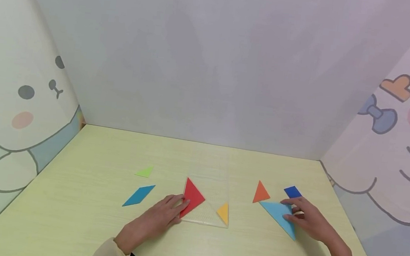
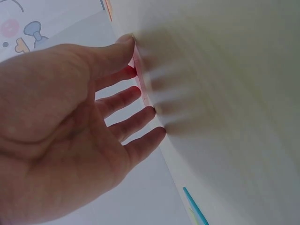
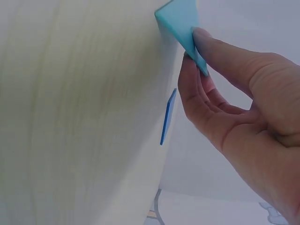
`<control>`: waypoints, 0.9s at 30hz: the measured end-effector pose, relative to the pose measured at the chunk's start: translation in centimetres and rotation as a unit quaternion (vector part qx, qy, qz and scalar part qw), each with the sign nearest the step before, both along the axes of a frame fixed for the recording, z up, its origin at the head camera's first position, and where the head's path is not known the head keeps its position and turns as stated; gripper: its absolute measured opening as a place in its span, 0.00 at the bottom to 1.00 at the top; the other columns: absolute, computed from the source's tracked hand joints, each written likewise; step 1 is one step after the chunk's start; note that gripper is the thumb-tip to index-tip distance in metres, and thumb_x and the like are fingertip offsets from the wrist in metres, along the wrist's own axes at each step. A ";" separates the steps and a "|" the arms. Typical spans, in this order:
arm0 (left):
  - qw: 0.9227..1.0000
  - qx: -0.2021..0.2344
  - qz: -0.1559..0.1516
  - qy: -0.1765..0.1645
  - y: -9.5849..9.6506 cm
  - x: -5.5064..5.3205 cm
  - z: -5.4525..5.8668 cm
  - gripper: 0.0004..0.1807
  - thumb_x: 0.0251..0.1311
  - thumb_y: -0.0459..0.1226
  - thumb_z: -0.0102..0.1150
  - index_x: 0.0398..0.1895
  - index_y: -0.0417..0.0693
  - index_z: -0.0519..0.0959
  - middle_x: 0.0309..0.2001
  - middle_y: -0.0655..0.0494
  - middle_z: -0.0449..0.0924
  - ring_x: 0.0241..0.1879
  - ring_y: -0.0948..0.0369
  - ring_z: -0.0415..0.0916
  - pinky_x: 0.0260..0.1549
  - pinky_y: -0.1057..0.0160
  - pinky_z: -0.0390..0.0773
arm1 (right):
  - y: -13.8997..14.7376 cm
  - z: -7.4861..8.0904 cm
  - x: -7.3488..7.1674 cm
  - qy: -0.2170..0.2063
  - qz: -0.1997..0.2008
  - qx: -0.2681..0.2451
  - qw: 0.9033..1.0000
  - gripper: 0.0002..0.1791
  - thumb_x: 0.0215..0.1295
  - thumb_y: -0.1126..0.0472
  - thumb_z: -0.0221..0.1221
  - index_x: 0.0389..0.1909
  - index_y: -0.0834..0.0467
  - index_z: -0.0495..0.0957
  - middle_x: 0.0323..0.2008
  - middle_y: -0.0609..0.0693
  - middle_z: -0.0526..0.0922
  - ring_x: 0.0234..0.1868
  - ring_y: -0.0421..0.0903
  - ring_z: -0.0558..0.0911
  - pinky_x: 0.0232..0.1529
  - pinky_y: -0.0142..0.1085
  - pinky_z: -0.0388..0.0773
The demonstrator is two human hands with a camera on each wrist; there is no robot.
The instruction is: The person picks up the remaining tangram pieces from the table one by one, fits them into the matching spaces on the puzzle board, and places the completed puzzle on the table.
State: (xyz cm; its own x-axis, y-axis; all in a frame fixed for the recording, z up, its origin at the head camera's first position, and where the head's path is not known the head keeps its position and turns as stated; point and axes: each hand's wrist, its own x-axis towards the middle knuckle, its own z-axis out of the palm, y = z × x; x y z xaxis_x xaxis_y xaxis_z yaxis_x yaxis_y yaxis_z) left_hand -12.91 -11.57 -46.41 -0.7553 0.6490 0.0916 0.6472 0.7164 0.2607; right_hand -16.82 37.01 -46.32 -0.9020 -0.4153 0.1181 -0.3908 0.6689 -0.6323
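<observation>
My left hand (image 1: 160, 216) rests with fairly straight, spread fingers at the left edge of a clear flat tray (image 1: 204, 224). Its fingertips touch a large red triangle (image 1: 191, 199) lying in the tray's left part. A small yellow triangle (image 1: 224, 213) lies at the tray's lower right corner. Over on the right, my right hand (image 1: 308, 218) pinches a large light blue triangle (image 1: 279, 216) by its edge between thumb and fingers. In the right wrist view, this light blue triangle (image 3: 180, 21) is tilted up off the table.
Left of the tray lie a green triangle (image 1: 145, 172) and a teal parallelogram (image 1: 139, 195). An orange triangle (image 1: 261, 192) lies just beyond the light blue one, and a dark blue square (image 1: 292, 191) behind my right hand. Cartoon-printed panels and a plain wall (image 1: 211, 70) border the table (image 1: 68, 213).
</observation>
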 end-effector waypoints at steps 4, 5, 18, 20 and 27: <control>1.000 -0.001 0.001 -0.004 0.0 0.0 0.0 0.29 0.71 0.37 0.62 0.72 0.37 0.70 0.69 0.43 0.69 0.65 0.48 0.68 0.62 0.50 0.77 | 0.2 -0.2 -0.1 0.022 0.016 -0.005 1.000 0.18 0.67 0.69 0.66 0.58 0.63 0.79 0.50 0.58 0.79 0.41 0.36 0.82 0.40 0.28 0.83; 1.000 -0.001 0.001 -0.005 0.0 0.0 0.0 0.29 0.71 0.37 0.62 0.72 0.37 0.70 0.69 0.43 0.69 0.65 0.48 0.68 0.62 0.51 0.77 | 0.3 -0.2 -0.1 0.020 0.018 -0.008 1.000 0.18 0.68 0.69 0.65 0.58 0.62 0.79 0.51 0.59 0.80 0.41 0.36 0.81 0.41 0.29 0.83; 1.000 -0.004 -0.003 0.005 0.0 0.0 -0.1 0.29 0.71 0.37 0.61 0.72 0.37 0.70 0.69 0.43 0.69 0.65 0.47 0.69 0.62 0.51 0.77 | -0.2 0.1 -0.2 0.007 0.042 -0.029 0.999 0.18 0.70 0.68 0.64 0.59 0.58 0.80 0.53 0.58 0.82 0.42 0.38 0.82 0.44 0.27 0.81; 1.000 -0.005 -0.004 0.007 0.0 0.0 -0.1 0.29 0.71 0.37 0.61 0.72 0.37 0.70 0.69 0.43 0.69 0.65 0.47 0.69 0.62 0.51 0.77 | -0.4 0.1 -0.3 0.009 0.046 -0.034 0.998 0.18 0.70 0.68 0.63 0.59 0.57 0.80 0.53 0.58 0.82 0.43 0.38 0.82 0.44 0.27 0.81; 1.000 -0.007 -0.005 0.009 0.1 -0.1 0.0 0.29 0.71 0.37 0.62 0.72 0.37 0.71 0.68 0.43 0.69 0.64 0.48 0.69 0.61 0.52 0.77 | -1.2 0.3 -0.5 0.014 0.063 -0.047 0.997 0.18 0.70 0.69 0.63 0.59 0.58 0.80 0.51 0.54 0.82 0.41 0.41 0.81 0.43 0.29 0.82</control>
